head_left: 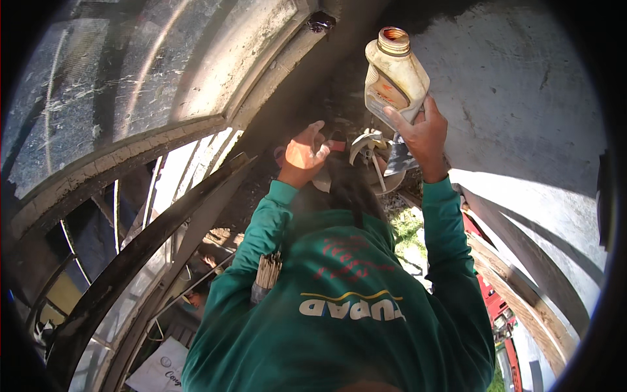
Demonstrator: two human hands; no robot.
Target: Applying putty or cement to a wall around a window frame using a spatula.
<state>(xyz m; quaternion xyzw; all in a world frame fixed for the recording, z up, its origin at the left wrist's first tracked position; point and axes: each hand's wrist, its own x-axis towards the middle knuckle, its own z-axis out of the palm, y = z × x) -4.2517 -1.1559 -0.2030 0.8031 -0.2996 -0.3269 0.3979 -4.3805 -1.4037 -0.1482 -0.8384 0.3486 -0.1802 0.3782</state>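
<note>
My right hand [423,136] grips an off-white plastic bottle [400,81] by its lower part, holding it up near the grey wall. The bottle has no cap, and its threaded mouth shows reddish-brown stains. To its left, my left hand [302,155] is raised with fingers loosely bent and apart, holding nothing. Beneath and between the hands is a pale object with curved, blade-like parts [369,145], partly hidden. A small red piece [337,145] lies beside it. Against my left sleeve sits a bundle of thin sticks [268,271] with a grey wrapped end.
A dusty glass window frame [225,121] slants across the upper left, with a dark curved bar [140,268] below it. A grey wall [516,85] rises on the right. Wooden boards [522,300] and red items [490,294] stand at lower right. A white printed sheet [159,367] lies lower left.
</note>
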